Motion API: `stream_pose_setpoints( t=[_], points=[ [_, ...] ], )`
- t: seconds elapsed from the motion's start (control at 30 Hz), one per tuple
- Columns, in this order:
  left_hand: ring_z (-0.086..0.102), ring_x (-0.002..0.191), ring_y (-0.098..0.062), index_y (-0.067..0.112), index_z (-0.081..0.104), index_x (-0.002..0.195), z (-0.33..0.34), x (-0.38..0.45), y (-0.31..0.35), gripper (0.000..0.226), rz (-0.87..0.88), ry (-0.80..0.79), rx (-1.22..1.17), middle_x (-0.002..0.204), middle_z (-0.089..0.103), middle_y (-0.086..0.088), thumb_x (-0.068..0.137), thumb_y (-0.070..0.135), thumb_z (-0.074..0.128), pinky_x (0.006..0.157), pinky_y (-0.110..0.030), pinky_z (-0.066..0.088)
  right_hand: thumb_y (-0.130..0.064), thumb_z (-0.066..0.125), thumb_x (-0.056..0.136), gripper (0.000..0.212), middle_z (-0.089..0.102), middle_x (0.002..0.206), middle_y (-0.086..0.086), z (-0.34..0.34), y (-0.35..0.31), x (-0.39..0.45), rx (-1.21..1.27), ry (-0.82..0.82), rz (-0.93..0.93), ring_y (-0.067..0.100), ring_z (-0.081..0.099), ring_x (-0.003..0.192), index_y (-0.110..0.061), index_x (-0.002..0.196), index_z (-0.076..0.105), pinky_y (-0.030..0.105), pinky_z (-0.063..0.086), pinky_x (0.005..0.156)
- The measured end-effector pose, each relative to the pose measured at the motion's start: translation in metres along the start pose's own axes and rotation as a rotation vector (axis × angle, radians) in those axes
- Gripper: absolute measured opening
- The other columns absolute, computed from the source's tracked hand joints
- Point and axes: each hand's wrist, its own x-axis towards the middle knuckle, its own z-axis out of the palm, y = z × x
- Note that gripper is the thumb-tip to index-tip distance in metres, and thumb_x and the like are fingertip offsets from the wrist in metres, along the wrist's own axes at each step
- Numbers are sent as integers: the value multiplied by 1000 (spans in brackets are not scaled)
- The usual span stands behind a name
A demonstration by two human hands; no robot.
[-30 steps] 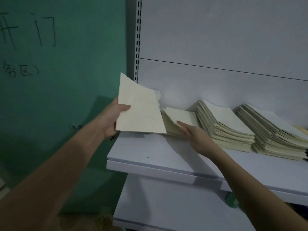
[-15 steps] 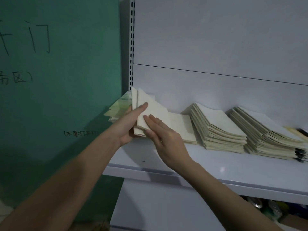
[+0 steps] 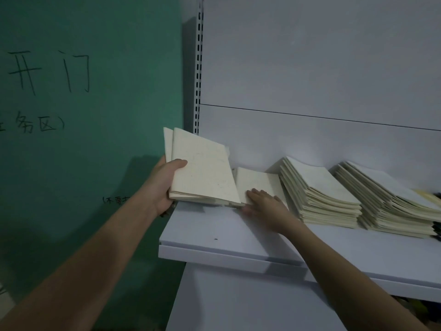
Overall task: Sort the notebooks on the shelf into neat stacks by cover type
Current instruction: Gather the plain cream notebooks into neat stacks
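My left hand [image 3: 167, 185] grips a small bundle of cream-covered notebooks [image 3: 202, 170] at the left end of the white shelf [image 3: 226, 237], tilted up with the thumb across the front cover. Just to its right a low pile of cream notebooks [image 3: 257, 182] lies on the shelf, and my right hand [image 3: 265, 206] rests flat on it with straight fingers. Two taller, slanted stacks of cream notebooks [image 3: 319, 194] [image 3: 391, 206] stand further right.
A green wall [image 3: 83, 139] with black handwriting borders the shelf on the left. The white back panel [image 3: 310, 68] and a slotted upright [image 3: 198, 68] rise behind. Darker notebooks [image 3: 436, 225] show at the far right edge. Items lie dimly below the shelf.
The left hand's bundle has turned from edge-on to cover facing me. My right hand has left that bundle and moved right, down onto the low pile.
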Motion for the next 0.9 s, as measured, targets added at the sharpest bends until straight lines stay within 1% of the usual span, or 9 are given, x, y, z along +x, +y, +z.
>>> stream_pose_setpoints(
  t=[0.23,0.33,0.4,0.5,0.6,0.7,0.77,0.83,0.9],
  points=[
    [66,95,-23,23,51,129,-6,-1,-4,33,-8,9,2,112,68,-5,98,12,51,60,-34,57,-38,34,105,39,58,134,1,-1,12,-6,176,95,41,22,53,123,-24,136,53,38,41,100],
    [66,93,-22,23,52,128,-1,-1,-6,32,2,-2,-15,110,68,-3,98,11,50,57,-32,58,-38,36,104,33,66,94,-5,-15,7,-10,543,295,141,19,59,90,-25,99,67,27,41,72],
    [66,97,-22,23,52,129,7,-1,-9,35,4,-16,-14,113,68,-3,97,9,50,65,-35,58,-34,38,104,39,47,66,-6,-32,1,-10,691,493,246,16,44,67,-22,69,49,28,30,58],
    [65,100,-21,25,50,131,28,0,-15,37,2,-36,9,115,67,-2,97,9,51,76,-37,56,-34,39,103,41,36,62,-3,-52,-9,-12,989,750,282,13,33,58,-17,65,39,27,32,55],
    [65,101,-21,25,50,132,49,1,-21,38,-18,-69,-11,116,67,-3,98,10,52,77,-36,56,-30,38,104,40,39,62,-8,-60,-27,-25,1007,853,192,6,34,54,-25,65,41,22,30,51],
    [66,102,-23,26,51,130,68,3,-25,32,-34,-69,-43,116,68,-4,99,15,52,82,-39,56,-31,41,104,27,50,63,-17,-55,-38,-43,761,864,5,1,47,59,-31,84,59,17,32,54],
    [68,99,-24,29,53,126,82,3,-25,25,-28,-70,-55,111,70,-4,101,25,51,83,-41,57,-33,43,103,29,66,82,-17,-47,-37,-51,557,853,-121,1,58,73,-23,110,69,9,36,59],
    [71,94,-26,33,55,120,95,2,-26,23,-28,-79,-54,107,73,-3,99,39,50,77,-42,59,-36,44,100,36,71,111,-6,-41,-33,-53,460,805,-242,2,64,97,-19,121,68,5,43,79],
    [72,93,-27,33,56,120,104,2,-28,29,-27,-87,-45,106,74,-3,94,46,55,74,-44,60,-40,43,100,40,65,127,-4,-40,-22,-54,397,744,-324,7,58,119,-19,124,66,18,45,99]
  ],
)
